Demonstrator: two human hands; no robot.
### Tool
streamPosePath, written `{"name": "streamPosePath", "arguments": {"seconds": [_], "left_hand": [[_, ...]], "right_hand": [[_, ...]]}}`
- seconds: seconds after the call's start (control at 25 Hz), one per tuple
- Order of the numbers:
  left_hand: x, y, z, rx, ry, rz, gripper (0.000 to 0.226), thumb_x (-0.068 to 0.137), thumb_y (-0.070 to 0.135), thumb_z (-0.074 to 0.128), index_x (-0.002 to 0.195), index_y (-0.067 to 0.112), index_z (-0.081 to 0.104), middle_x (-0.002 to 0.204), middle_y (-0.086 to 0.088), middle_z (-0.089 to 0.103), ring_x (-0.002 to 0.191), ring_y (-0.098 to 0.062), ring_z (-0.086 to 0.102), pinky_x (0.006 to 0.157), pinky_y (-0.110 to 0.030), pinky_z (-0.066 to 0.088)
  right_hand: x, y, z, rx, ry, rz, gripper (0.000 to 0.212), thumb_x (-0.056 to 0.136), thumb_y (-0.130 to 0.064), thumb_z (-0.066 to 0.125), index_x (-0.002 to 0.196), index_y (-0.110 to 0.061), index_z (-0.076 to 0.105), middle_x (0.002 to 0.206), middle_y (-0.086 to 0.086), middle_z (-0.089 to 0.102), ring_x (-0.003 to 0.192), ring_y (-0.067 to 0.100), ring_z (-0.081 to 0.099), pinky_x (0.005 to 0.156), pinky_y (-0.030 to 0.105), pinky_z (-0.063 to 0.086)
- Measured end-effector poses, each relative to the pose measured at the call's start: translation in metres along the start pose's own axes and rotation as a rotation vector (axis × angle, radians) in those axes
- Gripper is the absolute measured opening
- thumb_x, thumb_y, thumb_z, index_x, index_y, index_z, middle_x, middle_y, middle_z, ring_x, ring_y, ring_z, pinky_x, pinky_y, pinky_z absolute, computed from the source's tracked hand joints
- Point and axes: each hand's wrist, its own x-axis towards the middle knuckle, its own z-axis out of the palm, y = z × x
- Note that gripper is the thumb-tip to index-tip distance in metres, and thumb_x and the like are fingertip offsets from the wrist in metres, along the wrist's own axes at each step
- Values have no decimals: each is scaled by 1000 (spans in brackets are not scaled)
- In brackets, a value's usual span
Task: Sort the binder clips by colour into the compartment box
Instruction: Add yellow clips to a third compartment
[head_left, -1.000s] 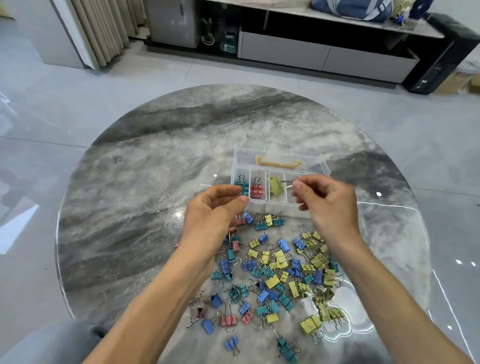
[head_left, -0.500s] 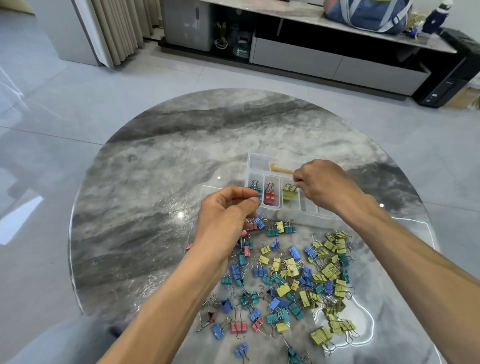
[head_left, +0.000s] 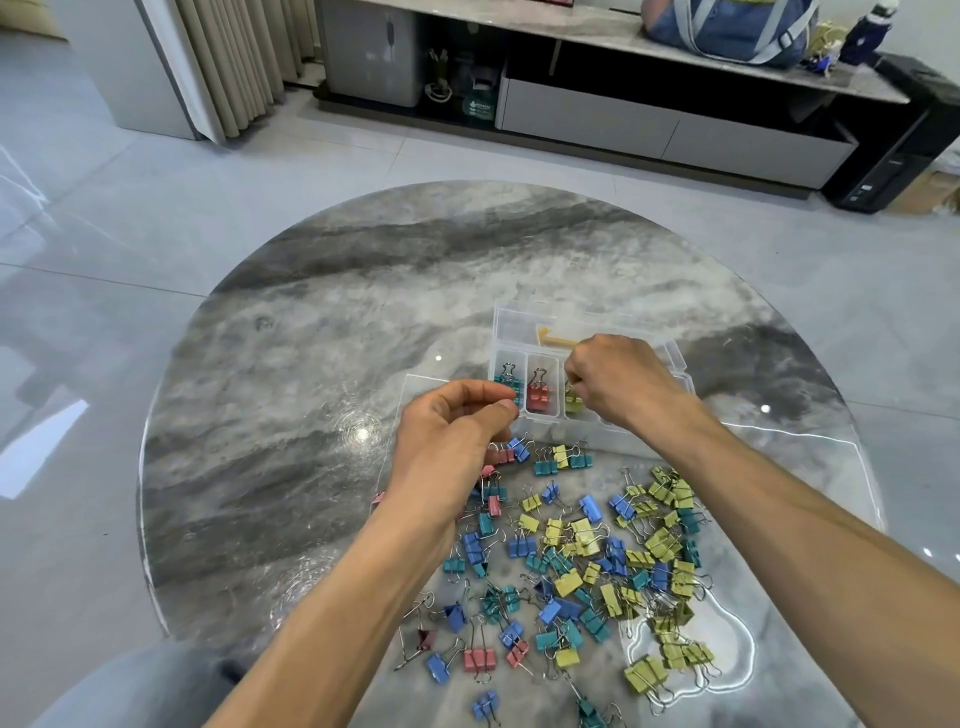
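The round grey marble table (head_left: 311, 415) bears everything within reach: the clear plastic compartment box (head_left: 524, 332) sits just beyond the loose heap of coloured binder clips (head_left: 582, 551), likely to keep each trip short. The right hand (head_left: 618, 384), fingers curled, lowers an olive-yellow clip (head_left: 573, 401) into the third compartment. The left hand (head_left: 452, 436) hovers, fingertips pinched; what it holds I cannot tell

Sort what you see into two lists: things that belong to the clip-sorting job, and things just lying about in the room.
Part of the job:
compartment box
teal clip, red clip and yellow clip in its compartments
loose clip pile
left hand, right hand

Just lying about:
blue bag
low cabinet
curtain
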Motion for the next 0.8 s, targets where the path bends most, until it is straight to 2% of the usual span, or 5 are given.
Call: {"name": "streamPosePath", "arguments": {"seconds": [0.16, 0.28, 0.4, 0.52, 0.8], "left_hand": [[0, 0, 1, -6, -7, -2, 11, 88, 5, 70, 91, 15, 74, 92, -3, 76, 79, -13, 68, 59, -16, 51], [0, 0, 0, -9, -4, -4, 11, 89, 5, 68, 91, 14, 74, 93, -6, 76, 77, -13, 67, 58, -17, 52], [2, -1, -2, -6, -1, -3, 11, 89, 4, 67, 93, 12, 74, 94, -8, 76, 76, -14, 67, 56, -18, 52], [3, -4, -2, 19, -9, 3, 11, 90, 6, 67, 93, 13, 74, 92, -5, 77, 77, -14, 67, 62, -23, 54], [16, 4, -21, -2, 43, 36, 10, 92, 10, 63, 95, 15, 71, 88, -1, 76, 79, -15, 67, 68, -25, 52]], "right_hand": [[-2, 4, 3, 86, 19, 29, 10, 92, -19, 61, 90, -17, 71, 91, 3, 69, 81, 24, 62, 66, 31, 43], [-20, 12, 2, 334, 96, 79, 13, 93, -28, 65, 101, -21, 72, 100, -2, 71, 90, 21, 63, 76, 34, 50], [-69, 16, 10, 563, 274, 140, 11, 92, -27, 67, 97, -20, 74, 93, -7, 72, 79, 9, 61, 77, 31, 51], [-121, 25, 22, 703, 264, 255, 7, 89, -22, 72, 93, -19, 77, 82, -10, 70, 69, -6, 55, 66, 19, 42], [-137, 53, 30, 787, 286, 355, 6, 89, -18, 71, 90, -18, 77, 75, -11, 66, 69, -3, 57, 69, 26, 48]]}}
